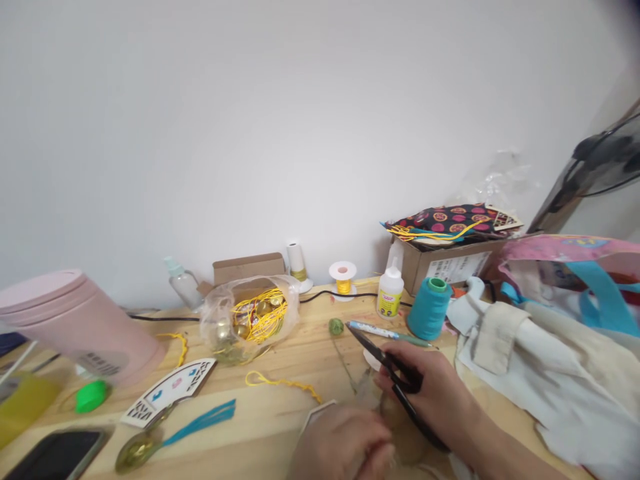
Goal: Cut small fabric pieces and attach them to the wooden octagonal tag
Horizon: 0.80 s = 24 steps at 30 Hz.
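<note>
My right hand (430,387) is wrapped round a pair of black scissors (383,360), whose blades point up and left. Beside it, low in the middle, my left hand (345,443) is blurred, its fingers curled together; what they pinch is hidden. The edge of a pale card-like piece (316,415) shows just above the left hand. From a small green ball of thread (336,326) a strand runs down toward both hands. A yellow braided cord (287,383) lies to the upper left of them. A patterned pen (373,330) rests beyond the scissor tips.
Behind stand a glue bottle (391,293), a teal thread cone (430,310), a yellow spool (343,283) and a bag of bells and cords (255,320). At left are a pink bin (85,327), a fan-shaped piece (170,392) and a phone (63,453). Cloth (545,380) covers the right side.
</note>
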### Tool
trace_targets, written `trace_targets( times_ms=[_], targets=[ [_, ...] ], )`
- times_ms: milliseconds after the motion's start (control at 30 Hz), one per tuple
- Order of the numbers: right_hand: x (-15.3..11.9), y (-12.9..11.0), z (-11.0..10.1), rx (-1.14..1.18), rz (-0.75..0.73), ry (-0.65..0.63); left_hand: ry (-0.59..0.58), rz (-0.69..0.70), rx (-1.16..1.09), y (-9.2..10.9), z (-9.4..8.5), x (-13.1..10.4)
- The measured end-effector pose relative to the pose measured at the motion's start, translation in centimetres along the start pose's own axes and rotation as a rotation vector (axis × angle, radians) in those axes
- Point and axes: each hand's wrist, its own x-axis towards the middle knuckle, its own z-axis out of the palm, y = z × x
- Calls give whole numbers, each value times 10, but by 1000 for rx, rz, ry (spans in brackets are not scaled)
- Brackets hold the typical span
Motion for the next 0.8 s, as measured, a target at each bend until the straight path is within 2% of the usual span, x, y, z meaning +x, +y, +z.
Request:
trace_targets(
  times_ms=[100,167,233,633,800],
  targets=[
    [-1,0,0,60,-1,23,208,-188,64,2,-11,4],
    [-3,0,0,115,6,38,222,-301,113,4,-14,9],
    [-5,-1,0,174,11,39,184,-357,139,6,-13,14],
    [-9,-3,-2,179,2,13,152,-370,176,0,-4,21],
    [-7,-3,-4,141,9,41,200,-358,151,2,-7,21]
  ],
)
